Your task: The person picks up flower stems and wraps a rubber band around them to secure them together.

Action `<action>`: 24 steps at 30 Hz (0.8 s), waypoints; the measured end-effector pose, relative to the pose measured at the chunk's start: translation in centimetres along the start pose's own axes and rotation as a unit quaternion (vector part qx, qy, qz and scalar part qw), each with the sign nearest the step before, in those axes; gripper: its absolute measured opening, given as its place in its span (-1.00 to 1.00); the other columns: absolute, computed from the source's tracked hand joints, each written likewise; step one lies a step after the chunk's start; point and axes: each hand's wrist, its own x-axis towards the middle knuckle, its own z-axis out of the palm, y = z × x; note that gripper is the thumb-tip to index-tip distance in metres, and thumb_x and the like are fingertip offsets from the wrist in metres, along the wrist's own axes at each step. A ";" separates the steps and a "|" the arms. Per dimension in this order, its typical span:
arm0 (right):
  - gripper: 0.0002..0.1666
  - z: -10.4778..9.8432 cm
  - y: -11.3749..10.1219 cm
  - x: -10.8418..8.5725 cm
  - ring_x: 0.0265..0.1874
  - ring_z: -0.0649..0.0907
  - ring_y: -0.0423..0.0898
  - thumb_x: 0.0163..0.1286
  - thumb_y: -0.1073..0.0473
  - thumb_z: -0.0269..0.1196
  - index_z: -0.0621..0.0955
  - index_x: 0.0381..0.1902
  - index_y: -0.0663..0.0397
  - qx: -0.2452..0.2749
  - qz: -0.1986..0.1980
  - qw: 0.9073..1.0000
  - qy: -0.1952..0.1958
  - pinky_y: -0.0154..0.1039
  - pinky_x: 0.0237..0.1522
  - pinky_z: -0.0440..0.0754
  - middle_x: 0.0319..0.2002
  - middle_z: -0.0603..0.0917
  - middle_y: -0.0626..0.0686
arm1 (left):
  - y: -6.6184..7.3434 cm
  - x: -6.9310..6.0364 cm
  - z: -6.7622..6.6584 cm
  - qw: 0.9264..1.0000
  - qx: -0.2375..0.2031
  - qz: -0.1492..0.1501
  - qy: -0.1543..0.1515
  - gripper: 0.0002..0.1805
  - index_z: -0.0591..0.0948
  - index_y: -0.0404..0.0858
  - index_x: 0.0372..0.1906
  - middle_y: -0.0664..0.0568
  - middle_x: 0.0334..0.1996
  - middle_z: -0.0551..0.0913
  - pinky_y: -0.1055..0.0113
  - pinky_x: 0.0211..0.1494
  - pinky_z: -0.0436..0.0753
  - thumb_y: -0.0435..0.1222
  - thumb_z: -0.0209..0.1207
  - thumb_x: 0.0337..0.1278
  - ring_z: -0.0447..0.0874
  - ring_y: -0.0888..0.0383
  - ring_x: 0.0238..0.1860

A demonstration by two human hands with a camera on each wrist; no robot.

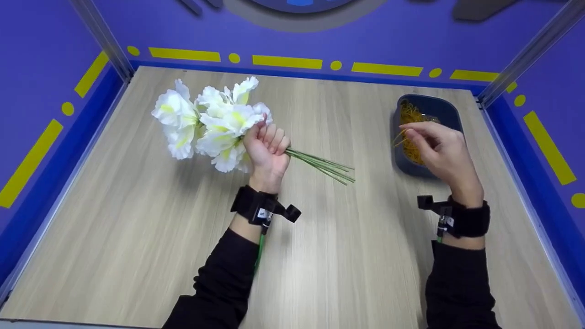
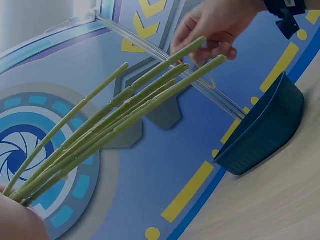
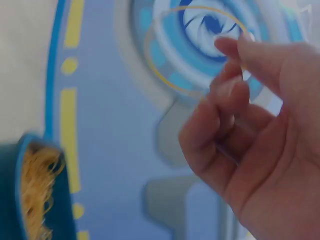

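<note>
My left hand (image 1: 269, 151) grips a bunch of artificial white flowers (image 1: 224, 123) just below the blooms. Their green stems (image 1: 320, 165) stick out of the fist to the right; in the left wrist view the loose stem ends (image 2: 130, 110) fan apart slightly. Between thumb and fingertips, my right hand (image 1: 445, 148) pinches a thin yellow rubber band (image 3: 165, 80), which hangs as a loop in the right wrist view. That hand is above the left side of a dark blue bin (image 1: 450, 112) holding many more yellow rubber bands (image 1: 413, 151).
The wood-grain table (image 1: 329, 256) is bounded by blue panels (image 1: 292, 41) with yellow markings at the back and sides. Metal posts (image 1: 525, 50) rise at the rear corners. Each wrist wears a black strap (image 1: 470, 221) with a small camera and green cable.
</note>
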 end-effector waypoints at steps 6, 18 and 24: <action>-0.69 0.9 -3.4 -0.1 -0.45 0.49 -0.22 0.31 0.56 0.27 0.73 -0.07 0.19 0.057 -0.113 0.991 -0.049 -0.44 -0.39 0.38 -0.34 0.66 0.04 | 0.0 -0.1 0.1 1.000 -0.002 -0.004 -0.003 -0.46 0.17 -0.09 -0.79 0.20 -0.89 0.13 0.52 -0.76 -0.07 -0.33 -0.29 0.45 -0.15 0.33 -0.79; -0.68 3.7 -6.0 -0.1 -0.44 0.51 -0.28 0.38 0.43 0.29 0.73 -0.03 -0.02 0.108 -0.147 0.975 -0.131 -0.43 -0.40 0.45 -0.30 0.66 -0.14 | -0.1 -0.5 0.3 1.000 -0.014 -0.014 -0.013 -0.48 0.18 -0.10 -0.76 0.19 -0.88 0.13 0.52 -0.75 -0.08 -0.31 -0.30 0.46 -0.17 0.33 -0.77; -0.73 4.7 -6.2 0.0 -0.44 0.54 -0.29 0.42 0.37 0.27 0.74 -0.04 -0.05 0.094 -0.139 0.978 -0.123 -0.45 -0.38 0.49 -0.33 0.64 -0.17 | -0.3 -0.7 0.4 1.000 -0.013 -0.020 -0.017 -0.49 0.18 -0.10 -0.75 0.20 -0.88 0.12 0.52 -0.76 -0.07 -0.32 -0.32 0.46 -0.15 0.33 -0.78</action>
